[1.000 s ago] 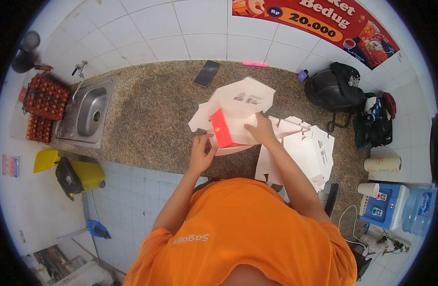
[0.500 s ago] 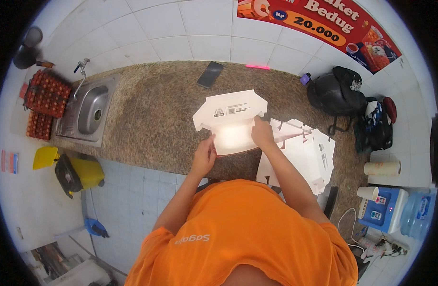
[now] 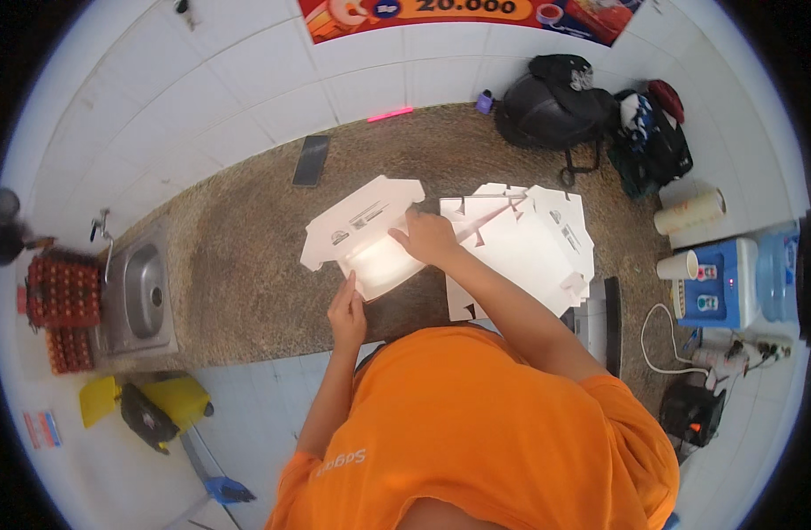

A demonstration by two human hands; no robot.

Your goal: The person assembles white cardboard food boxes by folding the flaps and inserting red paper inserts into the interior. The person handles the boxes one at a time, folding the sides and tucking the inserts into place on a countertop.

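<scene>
A white cardboard box with its lid raised rests on the brown stone counter, tilted toward the left. Dark print marks the inside of the lid. My left hand is closed at the box's near left corner, fingertips against the wall. At the right side, my right hand grips the wall near the lid fold, its thumb over the box's inside and the index finger by the lid. Flat unfolded white cartons lie stacked just right of the box, partly under my right forearm.
A phone and a pink strip lie toward the wall. Bags sit at the back right, above a paper roll and a blue water dispenser. A steel sink and egg trays are left.
The view has turned to the right, so the scene sits further left in it. Both hands stay on the box, which now lies more tilted; my right thumb has spread over its inside.
</scene>
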